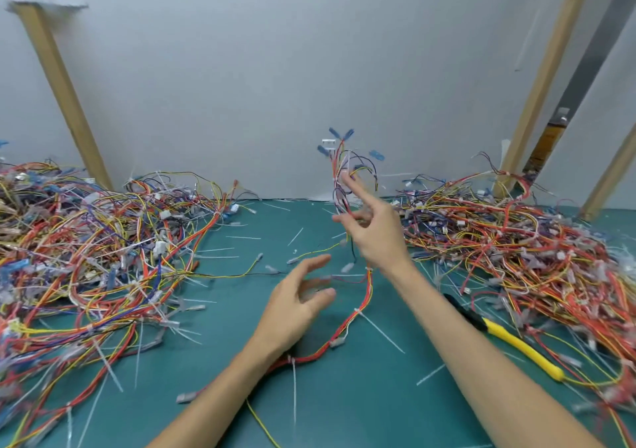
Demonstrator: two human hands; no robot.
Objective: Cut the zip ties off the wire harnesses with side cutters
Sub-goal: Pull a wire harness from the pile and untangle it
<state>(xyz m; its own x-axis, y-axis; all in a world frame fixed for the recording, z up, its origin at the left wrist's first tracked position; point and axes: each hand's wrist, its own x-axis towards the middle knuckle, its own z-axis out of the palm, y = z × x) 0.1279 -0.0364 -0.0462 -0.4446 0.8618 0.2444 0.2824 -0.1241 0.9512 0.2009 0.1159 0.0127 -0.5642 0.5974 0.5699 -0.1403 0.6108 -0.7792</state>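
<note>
You are holding neither hand on the side cutters. They are lying on the green mat to your right, yellow handle towards you, just beside your right forearm and against the edge of the right pile of harnesses.

Your right hand is raised, with its forefinger pointing up and the other fingers spread. The top end of one harness is standing up against those fingers, but motion blur is hiding whether you are pinching it or letting it go. Your left hand is hovering lower down with its fingers wide and relaxed, holding nothing.

That harness is trailing from the raised hand down onto the mat and running under your left wrist. It is still carrying at least two zip ties, their long white tails sticking out, so by my reading this one is waiting to be cut.

Loose white tie pieces are lying scattered over the mat, which suggests a good deal of cutting is done. A second pile is sitting on your left with many white tails poking out. Which pile is finished I cannot tell; plenty appears to be left.

Stray wires from both piles are creeping into the middle strip, crowding your working space. A wooden post is leaning against the grey wall behind.
</note>
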